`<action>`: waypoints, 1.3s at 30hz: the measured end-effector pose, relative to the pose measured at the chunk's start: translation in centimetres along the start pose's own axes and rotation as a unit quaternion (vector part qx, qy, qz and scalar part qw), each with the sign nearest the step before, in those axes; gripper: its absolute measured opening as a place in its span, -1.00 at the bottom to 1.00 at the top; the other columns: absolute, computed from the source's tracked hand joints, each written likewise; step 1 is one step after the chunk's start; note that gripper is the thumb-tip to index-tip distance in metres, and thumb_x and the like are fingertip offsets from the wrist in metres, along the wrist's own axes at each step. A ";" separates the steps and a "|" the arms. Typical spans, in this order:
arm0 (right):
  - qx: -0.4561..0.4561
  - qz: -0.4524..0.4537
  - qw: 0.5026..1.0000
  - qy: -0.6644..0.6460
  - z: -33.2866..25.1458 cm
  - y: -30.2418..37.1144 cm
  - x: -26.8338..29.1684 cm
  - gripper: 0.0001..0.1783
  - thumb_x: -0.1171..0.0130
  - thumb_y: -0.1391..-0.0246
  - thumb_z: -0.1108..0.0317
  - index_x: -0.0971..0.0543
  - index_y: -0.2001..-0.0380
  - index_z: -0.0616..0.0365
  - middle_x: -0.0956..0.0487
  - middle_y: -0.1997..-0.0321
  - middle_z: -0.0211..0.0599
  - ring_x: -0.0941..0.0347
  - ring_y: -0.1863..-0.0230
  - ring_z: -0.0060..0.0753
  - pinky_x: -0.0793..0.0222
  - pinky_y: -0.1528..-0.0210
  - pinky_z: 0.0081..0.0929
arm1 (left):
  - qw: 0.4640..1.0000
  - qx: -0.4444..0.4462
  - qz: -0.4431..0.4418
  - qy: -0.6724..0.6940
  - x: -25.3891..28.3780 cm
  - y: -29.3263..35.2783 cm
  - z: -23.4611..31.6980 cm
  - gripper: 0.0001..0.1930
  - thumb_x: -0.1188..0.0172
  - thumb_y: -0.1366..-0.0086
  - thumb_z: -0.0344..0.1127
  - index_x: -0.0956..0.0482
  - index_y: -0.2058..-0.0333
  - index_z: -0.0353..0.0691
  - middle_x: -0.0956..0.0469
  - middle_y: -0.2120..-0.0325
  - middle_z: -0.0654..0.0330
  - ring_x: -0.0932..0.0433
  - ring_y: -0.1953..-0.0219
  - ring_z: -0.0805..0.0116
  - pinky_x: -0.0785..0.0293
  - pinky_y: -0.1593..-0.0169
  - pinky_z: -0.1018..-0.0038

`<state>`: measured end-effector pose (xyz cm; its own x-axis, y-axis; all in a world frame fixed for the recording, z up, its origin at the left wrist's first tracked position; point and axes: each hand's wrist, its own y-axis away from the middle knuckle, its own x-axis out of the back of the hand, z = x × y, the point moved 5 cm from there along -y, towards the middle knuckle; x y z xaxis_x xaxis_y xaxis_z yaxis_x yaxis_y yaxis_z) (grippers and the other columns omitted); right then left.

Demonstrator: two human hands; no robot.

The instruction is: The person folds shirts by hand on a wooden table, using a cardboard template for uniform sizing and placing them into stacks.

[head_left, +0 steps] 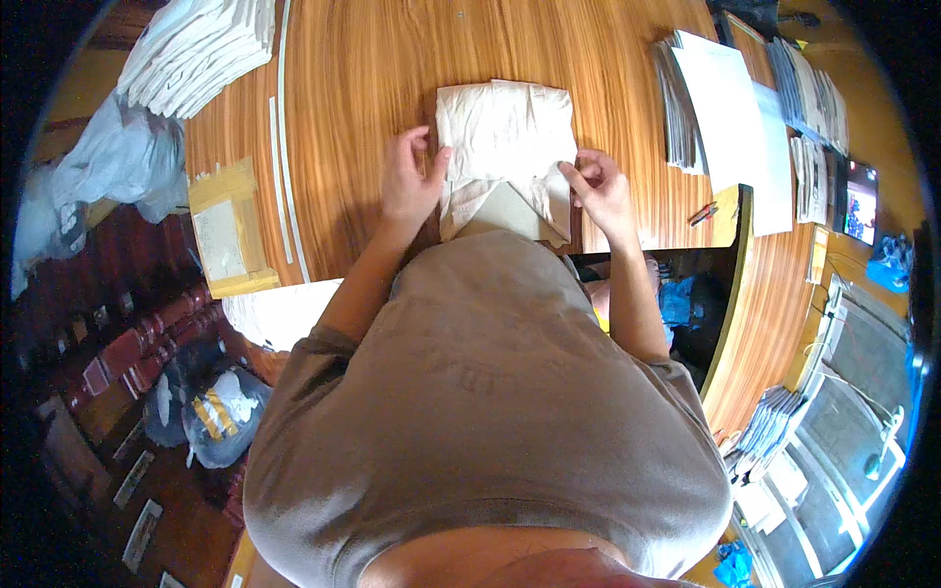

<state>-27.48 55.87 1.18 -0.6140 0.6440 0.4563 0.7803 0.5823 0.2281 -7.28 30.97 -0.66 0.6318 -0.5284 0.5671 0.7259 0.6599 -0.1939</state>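
Note:
A cream folded cloth [505, 127], creased and squarish, lies at the near edge of the wooden table in front of me. Its lower flaps part in an inverted V, and a flat greyish-beige board [502, 218] shows between them. My left hand [410, 184] rests at the cloth's left edge, thumb against it, fingers curled loosely and apart from the thumb. On the other side, my right hand [603, 192] has its thumb over the cloth's right edge with the fingers bent close beside it, pinching that edge. The fold's underside is hidden.
Stacked folded white cloths [201, 54] stand at the far left. White sheets [720, 108] lie over a stack at the right. A pen [703, 214] lies near the right front edge. A pale patch framed with tape [221, 238] marks the left corner. An open drawer space [701, 314] gapes below.

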 end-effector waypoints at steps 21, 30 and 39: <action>0.277 -0.094 0.933 0.211 -2.4 1.6 0.1 -0.74 -0.51 -0.06 0.28 -0.74 0.18 0.05 -0.54 0.37 -0.34 -0.54 0.38 -0.30 -0.52 0.32 -0.29 | 0.951 -0.167 -0.233 -0.120 3.4 0.2 1.2 -0.73 -0.34 -0.38 -0.09 -0.64 0.36 -0.17 -0.52 0.49 0.21 -0.59 0.40 0.26 -0.54 0.31 0.28; 0.200 -0.131 0.948 0.211 1.7 4.5 -0.6 -0.88 -0.36 -0.11 0.44 -0.63 0.32 0.22 -0.57 0.23 -0.09 -0.60 0.19 0.07 -0.57 0.15 -0.10 | 0.927 -0.123 -0.341 -0.095 2.8 2.2 -1.5 -0.80 -0.29 -0.38 -0.14 -0.67 0.32 -0.13 -0.58 0.42 0.12 -0.64 0.30 0.04 -0.56 0.26 0.16; 0.301 -0.060 0.917 0.254 -0.1 5.1 -0.1 -0.85 -0.40 -0.01 0.44 -0.66 0.33 0.21 -0.56 0.26 -0.22 -0.59 0.23 -0.02 -0.57 0.17 -0.16 | 0.910 -0.184 -0.322 -0.184 3.4 3.9 -0.7 -0.84 -0.28 -0.39 -0.20 -0.64 0.13 -0.07 -0.59 0.43 0.15 -0.66 0.35 0.06 -0.57 0.33 0.12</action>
<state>-23.39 58.73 2.36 -0.4372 0.3315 0.8361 0.4094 0.9011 -0.1432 -2.11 31.39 -0.01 -0.0410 -0.4822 0.8751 0.9983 0.0171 0.0561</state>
